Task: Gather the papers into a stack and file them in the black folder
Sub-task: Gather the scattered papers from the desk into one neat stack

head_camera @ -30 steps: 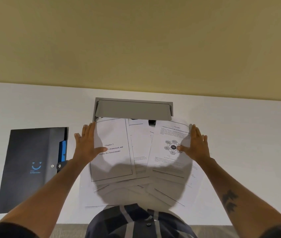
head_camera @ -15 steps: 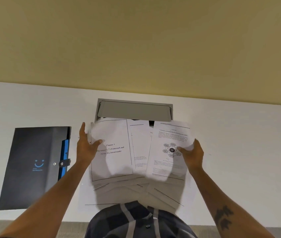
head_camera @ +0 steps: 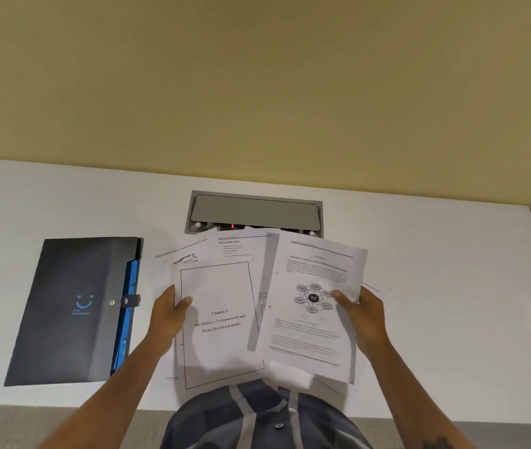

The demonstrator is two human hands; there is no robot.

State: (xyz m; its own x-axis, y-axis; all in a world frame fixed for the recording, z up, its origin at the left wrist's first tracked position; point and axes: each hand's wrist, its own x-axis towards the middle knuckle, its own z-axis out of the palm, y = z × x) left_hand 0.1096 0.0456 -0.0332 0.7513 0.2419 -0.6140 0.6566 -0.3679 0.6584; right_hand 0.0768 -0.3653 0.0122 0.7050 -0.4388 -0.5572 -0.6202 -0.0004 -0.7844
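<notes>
Several white printed papers [head_camera: 222, 335] are fanned out in front of me, lifted off the white desk [head_camera: 445, 319]. My left hand [head_camera: 168, 314] grips their left edge, thumb on the "Chapter 3" title sheet. My right hand [head_camera: 359, 311] grips the right edge, thumb on the sheet with a round diagram [head_camera: 314, 298]. More sheets show behind these two, overlapping unevenly. The black folder [head_camera: 63, 306] with a blue smiley logo, blue inner dividers and a snap strap lies flat and shut on the desk, left of my left hand.
A grey cable box [head_camera: 254, 212] with a raised lid is set into the desk just beyond the papers. A yellow wall [head_camera: 257, 92] rises behind the desk. The desk's near edge runs across the bottom, by my plaid shirt [head_camera: 257, 419].
Both hands went from lying flat on the spread papers to gripping their outer edges. The sheets have been pushed closer together and lifted off the desk toward me.
</notes>
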